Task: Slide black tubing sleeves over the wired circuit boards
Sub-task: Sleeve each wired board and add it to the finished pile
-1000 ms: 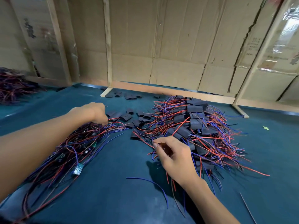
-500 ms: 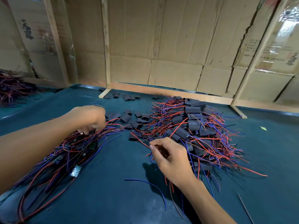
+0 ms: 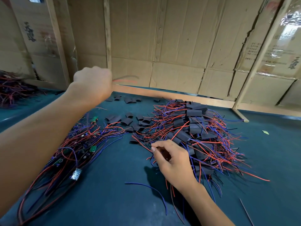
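Observation:
My left hand [image 3: 93,84] is raised above the table, fingers curled round red and dark wires [image 3: 127,79] that trail off blurred to its right; a small green circuit board [image 3: 95,119] hangs below it. A pile of bare wired circuit boards [image 3: 76,149] lies under my left forearm. My right hand [image 3: 171,160] rests at the near edge of the sleeved pile [image 3: 192,132], pinching a black sleeved board whose wires run down past my wrist. Loose black tubing sleeves [image 3: 125,120] lie between the two piles.
The blue table cover [image 3: 114,193] runs to a wooden rail [image 3: 162,93] and a cardboard wall at the back. Another bundle of wires [image 3: 13,90] lies at far left. A loose blue wire [image 3: 146,188] lies near my right wrist. A green scrap [image 3: 265,132] sits right.
My left hand has lifted from the bare pile up and away, pulling a wired board out by its wires. My right hand has stayed in place on the sleeved pile.

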Demonstrator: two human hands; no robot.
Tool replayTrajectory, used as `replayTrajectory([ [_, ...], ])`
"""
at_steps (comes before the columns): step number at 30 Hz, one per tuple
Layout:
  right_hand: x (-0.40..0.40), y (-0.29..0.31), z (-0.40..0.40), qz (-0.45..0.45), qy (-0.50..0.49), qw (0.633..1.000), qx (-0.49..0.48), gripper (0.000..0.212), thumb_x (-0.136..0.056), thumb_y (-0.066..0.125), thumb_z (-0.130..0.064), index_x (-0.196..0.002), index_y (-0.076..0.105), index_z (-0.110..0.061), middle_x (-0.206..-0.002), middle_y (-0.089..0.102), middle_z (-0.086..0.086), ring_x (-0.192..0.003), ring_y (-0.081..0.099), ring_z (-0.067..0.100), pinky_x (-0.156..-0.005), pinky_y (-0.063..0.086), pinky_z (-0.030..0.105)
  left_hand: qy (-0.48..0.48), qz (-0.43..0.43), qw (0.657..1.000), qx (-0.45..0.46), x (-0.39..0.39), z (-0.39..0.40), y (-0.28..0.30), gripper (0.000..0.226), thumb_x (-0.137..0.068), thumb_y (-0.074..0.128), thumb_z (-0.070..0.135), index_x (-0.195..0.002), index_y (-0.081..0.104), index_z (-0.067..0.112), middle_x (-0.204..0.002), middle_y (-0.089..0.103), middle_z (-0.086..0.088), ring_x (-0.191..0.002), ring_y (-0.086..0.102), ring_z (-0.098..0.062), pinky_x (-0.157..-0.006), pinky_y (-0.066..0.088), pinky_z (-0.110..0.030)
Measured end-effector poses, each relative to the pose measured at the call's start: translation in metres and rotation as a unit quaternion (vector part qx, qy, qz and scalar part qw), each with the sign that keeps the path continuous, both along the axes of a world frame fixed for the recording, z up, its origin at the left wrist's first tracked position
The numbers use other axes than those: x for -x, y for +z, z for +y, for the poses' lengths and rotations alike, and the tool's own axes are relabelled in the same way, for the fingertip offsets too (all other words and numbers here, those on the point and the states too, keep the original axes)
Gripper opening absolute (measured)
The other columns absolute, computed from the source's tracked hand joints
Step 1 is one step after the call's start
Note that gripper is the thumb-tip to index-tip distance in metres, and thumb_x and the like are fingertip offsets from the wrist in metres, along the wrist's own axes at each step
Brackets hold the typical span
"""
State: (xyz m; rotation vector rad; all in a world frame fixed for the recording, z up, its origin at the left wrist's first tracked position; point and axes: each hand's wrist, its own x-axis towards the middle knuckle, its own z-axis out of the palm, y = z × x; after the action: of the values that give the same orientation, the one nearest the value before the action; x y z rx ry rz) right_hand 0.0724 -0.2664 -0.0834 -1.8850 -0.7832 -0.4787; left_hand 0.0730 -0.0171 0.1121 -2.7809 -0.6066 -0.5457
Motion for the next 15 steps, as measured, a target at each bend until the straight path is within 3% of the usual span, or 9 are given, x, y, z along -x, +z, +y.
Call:
replayTrajectory([
  [2, 0.000, 0.001, 0.001, 0.020, -0.006, 1.000, -0.015, 0.009, -0.093, 0.070, -0.015, -0.100, 0.075, -0.019, -0.092, 0.070, -0.018, -0.086, 0.066, 0.002, -0.075, 0.044, 0.009, -0.059, -0.086, 0.992, 0.066, 0.001, -0.004, 0.007, 0.023, -0.102, 0.053, 0.026, -0.094, 0.058, 0.006, -0.073, 0.049, -0.011, -0.071, 0.054, -0.031, -0.063, 0.042, -0.038],
  [3, 0.000, 0.002, 0.001, 0.032, -0.009, 0.999, -0.024, 0.009, -0.093, 0.071, -0.014, -0.100, 0.075, -0.019, -0.091, 0.070, -0.017, -0.085, 0.066, 0.002, -0.074, 0.043, 0.008, -0.110, -0.128, 0.976, 0.141, 0.002, -0.008, 0.008, 0.026, -0.103, 0.052, 0.029, -0.093, 0.060, 0.006, -0.073, 0.056, -0.011, -0.067, 0.062, -0.030, -0.059, 0.047, -0.035],
  [4, 0.001, 0.003, 0.002, 0.048, -0.010, 0.998, -0.033, 0.009, -0.093, 0.072, -0.014, -0.099, 0.076, -0.019, -0.089, 0.071, -0.017, -0.082, 0.067, 0.003, -0.073, 0.044, 0.009, -0.172, -0.173, 0.938, 0.245, 0.004, -0.014, 0.006, 0.024, -0.103, 0.053, 0.028, -0.093, 0.064, 0.009, -0.075, 0.063, -0.010, -0.063, 0.069, -0.026, -0.054, 0.052, -0.033],
  [5, 0.001, 0.004, 0.002, 0.068, -0.007, 0.997, -0.042, 0.009, -0.093, 0.072, -0.015, -0.099, 0.077, -0.021, -0.085, 0.071, -0.017, -0.077, 0.067, 0.005, -0.071, 0.045, 0.011, -0.227, -0.214, 0.877, 0.366, 0.005, -0.022, 0.001, 0.019, -0.102, 0.056, 0.025, -0.095, 0.066, 0.010, -0.078, 0.068, -0.008, -0.063, 0.073, -0.020, -0.050, 0.056, -0.030],
  [8, 0.004, 0.006, 0.005, 0.139, 0.027, 0.987, -0.076, 0.010, -0.095, 0.071, -0.018, -0.099, 0.078, -0.023, -0.079, 0.070, -0.014, -0.063, 0.066, 0.008, -0.063, 0.047, 0.018, -0.284, -0.247, 0.639, 0.671, 0.001, -0.050, -0.031, 0.007, -0.097, 0.065, 0.012, -0.101, 0.068, 0.008, -0.089, 0.074, -0.007, -0.073, 0.075, -0.015, -0.056, 0.058, -0.024],
  [12, 0.004, 0.010, 0.008, 0.221, 0.065, 0.963, -0.141, 0.019, -0.095, 0.071, -0.020, -0.111, 0.075, -0.028, -0.078, 0.072, 0.001, -0.056, 0.065, 0.015, -0.050, 0.046, 0.023, -0.239, -0.195, 0.340, 0.888, -0.010, -0.083, -0.086, 0.010, -0.093, 0.063, 0.005, -0.101, 0.068, 0.009, -0.082, 0.074, -0.005, -0.071, 0.071, -0.012, -0.056, 0.055, -0.022],
  [14, 0.003, 0.012, 0.008, 0.231, 0.066, 0.954, -0.180, 0.030, -0.094, 0.071, -0.020, -0.124, 0.069, -0.027, -0.078, 0.071, 0.005, -0.055, 0.063, 0.013, -0.045, 0.047, 0.024, -0.214, -0.192, 0.238, 0.928, -0.012, -0.099, -0.111, 0.013, -0.094, 0.057, 0.002, -0.099, 0.067, 0.010, -0.077, 0.072, -0.005, -0.068, 0.071, -0.011, -0.055, 0.056, -0.021],
  [15, 0.003, 0.014, 0.008, 0.233, 0.067, 0.946, -0.215, 0.036, -0.094, 0.072, -0.020, -0.129, 0.066, -0.024, -0.077, 0.069, 0.008, -0.054, 0.062, 0.012, -0.044, 0.047, 0.024, -0.210, -0.195, 0.219, 0.932, -0.011, -0.106, -0.123, 0.014, -0.093, 0.057, 0.002, -0.099, 0.067, 0.010, -0.077, 0.072, -0.005, -0.068, 0.070, -0.011, -0.055, 0.056, -0.022],
])
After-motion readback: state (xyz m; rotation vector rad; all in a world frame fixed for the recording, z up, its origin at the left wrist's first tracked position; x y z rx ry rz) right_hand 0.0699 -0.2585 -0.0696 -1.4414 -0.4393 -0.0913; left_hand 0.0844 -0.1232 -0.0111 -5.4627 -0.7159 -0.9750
